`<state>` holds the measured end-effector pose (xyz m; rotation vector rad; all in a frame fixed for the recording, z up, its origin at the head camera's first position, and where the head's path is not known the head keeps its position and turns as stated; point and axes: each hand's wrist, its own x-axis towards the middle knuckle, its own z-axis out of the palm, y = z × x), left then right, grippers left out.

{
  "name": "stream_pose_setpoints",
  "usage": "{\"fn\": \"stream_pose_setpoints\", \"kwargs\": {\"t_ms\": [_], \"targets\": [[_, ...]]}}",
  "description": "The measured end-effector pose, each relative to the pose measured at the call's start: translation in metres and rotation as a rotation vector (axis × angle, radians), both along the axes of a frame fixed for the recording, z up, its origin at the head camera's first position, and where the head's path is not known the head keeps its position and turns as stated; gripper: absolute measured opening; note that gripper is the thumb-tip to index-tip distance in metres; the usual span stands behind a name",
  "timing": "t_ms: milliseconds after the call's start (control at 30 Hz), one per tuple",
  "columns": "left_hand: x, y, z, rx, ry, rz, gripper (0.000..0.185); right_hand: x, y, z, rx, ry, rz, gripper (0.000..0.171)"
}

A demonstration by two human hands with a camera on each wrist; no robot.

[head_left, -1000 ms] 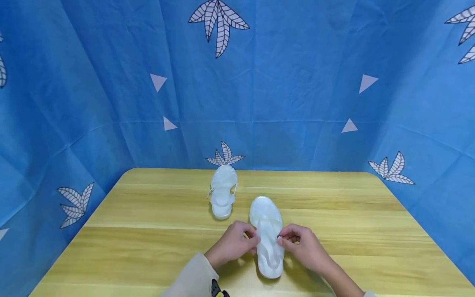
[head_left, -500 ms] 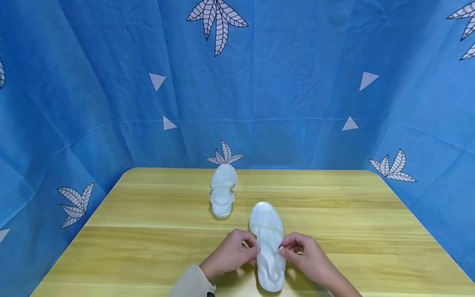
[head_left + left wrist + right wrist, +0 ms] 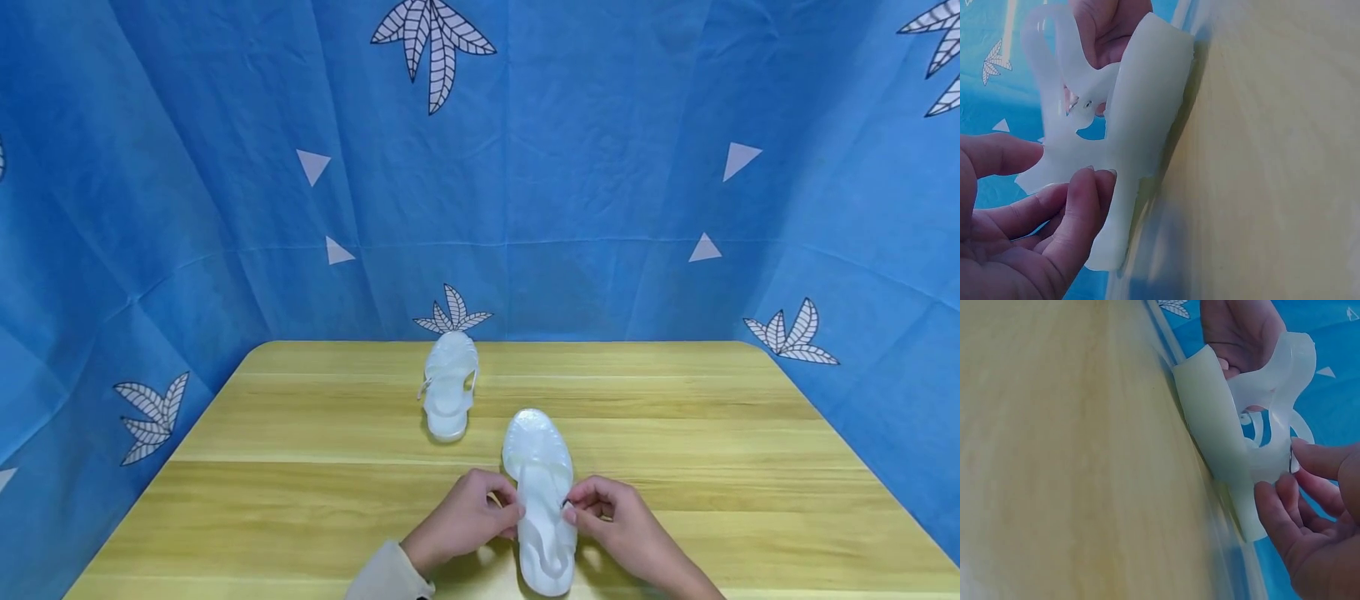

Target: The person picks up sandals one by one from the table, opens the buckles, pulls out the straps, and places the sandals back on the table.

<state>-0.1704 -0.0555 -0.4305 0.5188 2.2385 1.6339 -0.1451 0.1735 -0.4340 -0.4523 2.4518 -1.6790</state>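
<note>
A whitish translucent jelly sandal (image 3: 542,483) lies near the front middle of the table, toe pointing away from me. My left hand (image 3: 474,517) is on its left side, thumb and fingertips gripping the side piece (image 3: 1063,162). On the opposite side my right hand (image 3: 611,517) pinches the strap beside a small metal buckle (image 3: 1292,456). The heel strap (image 3: 1038,44) stands up in a loop in the left wrist view. A matching sandal (image 3: 448,396) lies farther back and to the left, apart from both hands, its strap sticking out at the side.
The wooden table (image 3: 300,483) has rounded far corners. A blue curtain (image 3: 585,167) with white leaf and triangle prints hangs behind it and along both sides.
Both hands and the near sandal have shifted slightly toward me, mostly in the first half second. The grips look the same, and the far sandal has stayed in place.
</note>
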Motion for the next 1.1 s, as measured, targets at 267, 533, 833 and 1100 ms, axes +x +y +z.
{"fn": "stream_pose_setpoints", "kwargs": {"t_ms": [267,533,833,1100], "targets": [[-0.001,0.0,0.001,0.006,0.012,-0.027,0.011,0.0,0.004,-0.001,-0.009,-0.016,0.055,0.022],[-0.009,0.004,0.007,0.003,0.115,0.044,0.041,0.003,0.009,-0.003,-0.018,-0.056,0.081,0.026],[-0.025,0.023,0.031,-0.116,0.431,-0.049,0.033,0.006,0.014,-0.007,-0.086,-0.164,0.133,0.03],[-0.034,0.037,0.037,-0.252,0.546,-0.283,0.026,0.01,0.017,-0.012,-0.153,-0.21,0.142,0.033]]}}
